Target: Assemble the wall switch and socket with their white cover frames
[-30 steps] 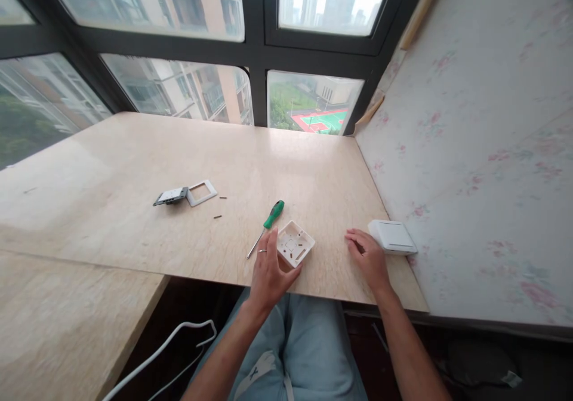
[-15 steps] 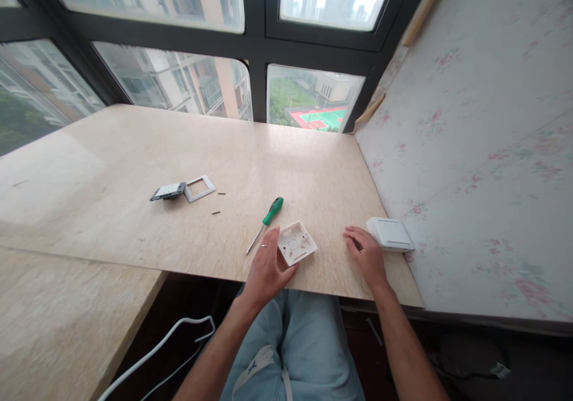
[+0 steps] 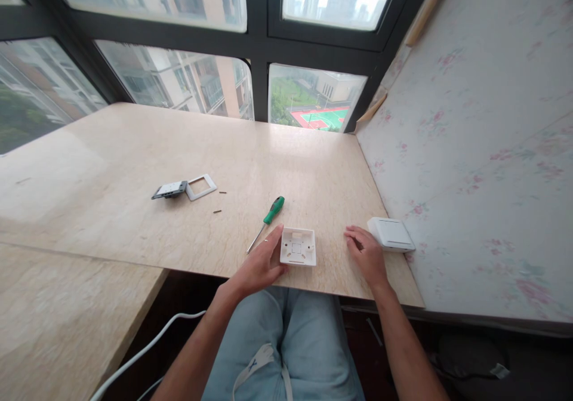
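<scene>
The open white back box sits on the bench, the left hand's grip spread apart at its left side, the right hand's closure unclear to its right, the faceplate frame and wiring module apparently unfitted, beyond its left.

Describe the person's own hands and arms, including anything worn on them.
Both forearms show bare, without sleeves. The left hand wears a thin, silvery ring on one finger. The right hand shows no ring. Neither wears a glove, watch or bracelet.
</scene>
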Available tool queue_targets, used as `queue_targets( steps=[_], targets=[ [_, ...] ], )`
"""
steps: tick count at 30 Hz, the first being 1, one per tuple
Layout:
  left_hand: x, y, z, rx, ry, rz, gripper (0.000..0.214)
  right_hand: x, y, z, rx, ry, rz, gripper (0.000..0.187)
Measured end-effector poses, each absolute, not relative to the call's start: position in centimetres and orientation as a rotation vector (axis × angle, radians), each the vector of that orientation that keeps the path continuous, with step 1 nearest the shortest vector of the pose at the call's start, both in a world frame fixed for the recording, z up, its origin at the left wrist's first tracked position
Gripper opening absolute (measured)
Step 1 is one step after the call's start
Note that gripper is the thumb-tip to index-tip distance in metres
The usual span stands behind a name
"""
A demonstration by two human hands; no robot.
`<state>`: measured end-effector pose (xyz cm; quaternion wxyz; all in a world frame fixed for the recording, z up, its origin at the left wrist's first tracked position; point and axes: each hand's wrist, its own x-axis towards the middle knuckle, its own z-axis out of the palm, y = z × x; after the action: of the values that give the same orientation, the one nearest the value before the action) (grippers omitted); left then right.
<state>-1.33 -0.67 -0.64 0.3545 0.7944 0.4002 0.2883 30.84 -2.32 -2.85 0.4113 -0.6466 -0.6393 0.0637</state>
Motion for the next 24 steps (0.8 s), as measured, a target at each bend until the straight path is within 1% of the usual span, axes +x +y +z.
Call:
queue_targets(
  steps=[5, 7, 9, 11, 13, 16, 21, 24],
  targets=[
    [-2.4, -0.4, -0.5, 1.927, 0.892, 0.884, 0.084, 30.9, -2.3, -3.0, -1.629, -1.614, 0.152, 0.024],
    [-3.0, 0.2, -0.3, 1.821, 0.882, 0.97, 0.073, 31.0, -2.3, -3.1, -1.626, -1.616, 0.147, 0.024],
    [-3.6, 1.0, -0.1, 1.767, 1.069, 1.043, 0.054, 31.0, -2.3, -3.2, -1.622, -1.62, 0.142, 0.024],
    [-4.0, 1.9, 0.1, 1.817, 1.374, 1.048, 0.038, 31.1, -2.2, -3.2, -1.618, -1.624, 0.138, 0.025],
    [-4.2, 2.5, 0.4, 1.936, 1.591, 0.954, 0.035, 31.1, -2.3, -3.3, -1.615, -1.628, 0.135, 0.025],
    [-3.7, 2.9, 0.9, 2.058, 1.696, 0.73, 0.037, 31.1, -2.3, -3.2, -1.615, -1.633, 0.124, 0.025],
    [-1.8, 3.2, 1.6, 2.13, 1.852, 0.481, 0.017, 31.1, -2.3, -3.1, -1.62, -1.639, 0.105, 0.025],
    [-1.4, 3.5, 1.5, 2.183, 1.889, 0.415, 0.022, 31.1, -2.3, -3.2, -1.624, -1.643, 0.095, 0.025]
  ],
)
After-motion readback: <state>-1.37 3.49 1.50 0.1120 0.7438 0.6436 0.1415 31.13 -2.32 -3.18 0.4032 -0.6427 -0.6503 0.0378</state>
